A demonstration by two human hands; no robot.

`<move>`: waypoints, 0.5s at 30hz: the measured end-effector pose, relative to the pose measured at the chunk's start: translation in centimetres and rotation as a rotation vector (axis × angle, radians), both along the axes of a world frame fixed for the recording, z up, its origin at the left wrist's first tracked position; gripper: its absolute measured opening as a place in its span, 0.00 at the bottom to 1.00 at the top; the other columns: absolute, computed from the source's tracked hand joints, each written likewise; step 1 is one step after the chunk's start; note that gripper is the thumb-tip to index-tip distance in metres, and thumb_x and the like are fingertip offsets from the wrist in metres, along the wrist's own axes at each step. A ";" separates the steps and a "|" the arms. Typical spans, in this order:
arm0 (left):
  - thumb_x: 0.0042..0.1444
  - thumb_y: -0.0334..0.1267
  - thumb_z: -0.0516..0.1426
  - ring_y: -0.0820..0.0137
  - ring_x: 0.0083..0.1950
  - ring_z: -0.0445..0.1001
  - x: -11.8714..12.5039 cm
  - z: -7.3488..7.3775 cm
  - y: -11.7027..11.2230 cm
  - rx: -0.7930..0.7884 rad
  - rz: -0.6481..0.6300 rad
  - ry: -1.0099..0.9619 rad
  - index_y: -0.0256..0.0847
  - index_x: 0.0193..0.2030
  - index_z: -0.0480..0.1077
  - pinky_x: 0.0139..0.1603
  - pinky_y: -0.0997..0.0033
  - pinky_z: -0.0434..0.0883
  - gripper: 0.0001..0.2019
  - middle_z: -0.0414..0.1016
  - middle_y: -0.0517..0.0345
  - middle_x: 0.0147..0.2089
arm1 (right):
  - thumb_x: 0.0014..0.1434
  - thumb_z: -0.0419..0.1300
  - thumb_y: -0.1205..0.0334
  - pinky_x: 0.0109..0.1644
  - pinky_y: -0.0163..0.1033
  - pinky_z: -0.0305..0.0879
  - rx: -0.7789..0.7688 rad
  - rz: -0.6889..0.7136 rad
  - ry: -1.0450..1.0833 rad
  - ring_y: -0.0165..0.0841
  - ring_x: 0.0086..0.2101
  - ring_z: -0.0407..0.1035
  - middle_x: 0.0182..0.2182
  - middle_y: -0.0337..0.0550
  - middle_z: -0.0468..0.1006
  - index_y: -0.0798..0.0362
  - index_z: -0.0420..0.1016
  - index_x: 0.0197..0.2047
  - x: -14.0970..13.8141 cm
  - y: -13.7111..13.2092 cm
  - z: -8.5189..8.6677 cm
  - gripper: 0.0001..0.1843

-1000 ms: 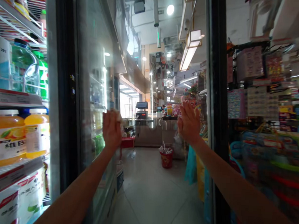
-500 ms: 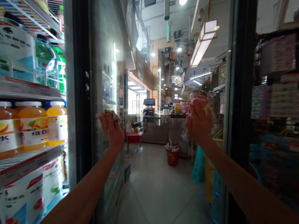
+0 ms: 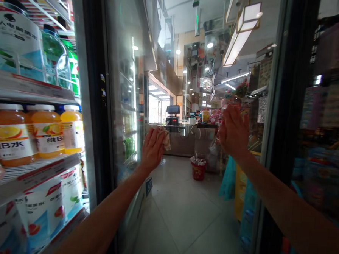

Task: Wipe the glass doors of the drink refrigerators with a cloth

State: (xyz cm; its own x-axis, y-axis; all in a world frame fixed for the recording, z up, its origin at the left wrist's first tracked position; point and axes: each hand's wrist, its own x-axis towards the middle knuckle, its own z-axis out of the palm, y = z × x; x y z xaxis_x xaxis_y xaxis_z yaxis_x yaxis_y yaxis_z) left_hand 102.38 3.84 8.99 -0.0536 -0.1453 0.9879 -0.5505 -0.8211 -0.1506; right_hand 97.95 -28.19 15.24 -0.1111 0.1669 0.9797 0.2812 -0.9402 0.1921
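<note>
My left hand (image 3: 152, 152) presses a crumpled beige cloth (image 3: 167, 139) against the glass door (image 3: 119, 79), left of its middle. The cloth sticks out past the fingertips on the right side, and the rest is hidden under the palm. Higher and to the right, my right hand (image 3: 235, 133) lies on the same glass with fingers extended, and no object shows in it. Both arms reach forward from the lower corners. Dark frame bars (image 3: 289, 110) edge the glass on either side.
Close on the left, lit cooler shelves (image 3: 50, 166) carry orange drink bottles (image 3: 47, 130), large clear bottles (image 3: 17, 39) and white pouches (image 3: 44, 207). Through the glass appear a tiled floor (image 3: 170, 218), a red bin (image 3: 198, 170), a counter (image 3: 182, 141) and teal stools (image 3: 228, 179).
My left hand has slid the cloth rightward across the glass. My right hand stays on the glass; the view has shifted slightly, so it appears a bit further right.
</note>
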 end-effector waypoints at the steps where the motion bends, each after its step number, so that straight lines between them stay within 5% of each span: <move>1: 0.62 0.39 0.46 0.62 0.71 0.44 -0.1 -0.1 0.3 0.032 0.008 0.009 0.41 0.62 0.60 0.68 0.53 0.52 0.21 0.54 0.49 0.68 | 0.63 0.42 0.58 0.66 0.54 0.42 0.001 0.006 -0.013 0.40 0.64 0.49 0.62 0.51 0.60 0.55 0.54 0.65 0.0 -0.1 0.0 0.28; 6: 0.63 0.42 0.43 0.60 0.72 0.39 0.5 0.8 2.9 -0.558 0.061 -0.051 0.35 0.65 0.54 0.69 0.46 0.43 0.25 0.46 0.40 0.70 | 0.63 0.43 0.60 0.66 0.52 0.43 -0.030 -0.025 -0.035 0.40 0.64 0.50 0.62 0.53 0.60 0.57 0.57 0.63 0.0 0.0 -0.1 0.26; 8: 0.63 0.43 0.43 0.59 0.72 0.37 0.5 0.8 2.3 -0.491 0.036 -0.041 0.36 0.65 0.55 0.69 0.46 0.42 0.25 0.45 0.42 0.70 | 0.63 0.44 0.61 0.66 0.51 0.43 -0.039 -0.046 -0.043 0.39 0.63 0.51 0.62 0.54 0.60 0.58 0.57 0.63 -0.1 0.0 -0.1 0.26; 12: 0.62 0.41 0.46 0.61 0.71 0.44 0.1 0.7 1.0 -0.033 -0.014 0.015 0.40 0.61 0.61 0.68 0.52 0.51 0.22 0.54 0.48 0.68 | 0.62 0.44 0.60 0.65 0.53 0.45 -0.041 -0.044 -0.048 0.39 0.63 0.51 0.62 0.52 0.61 0.57 0.57 0.63 -0.2 -0.2 -0.2 0.26; 15: 0.63 0.41 0.45 0.61 0.71 0.41 0.1 1.1 1.3 -0.280 0.022 -0.043 0.38 0.64 0.56 0.69 0.48 0.47 0.23 0.49 0.45 0.69 | 0.62 0.43 0.59 0.65 0.55 0.46 -0.002 -0.037 -0.036 0.39 0.63 0.50 0.62 0.49 0.61 0.55 0.57 0.63 -0.4 -0.3 -0.7 0.27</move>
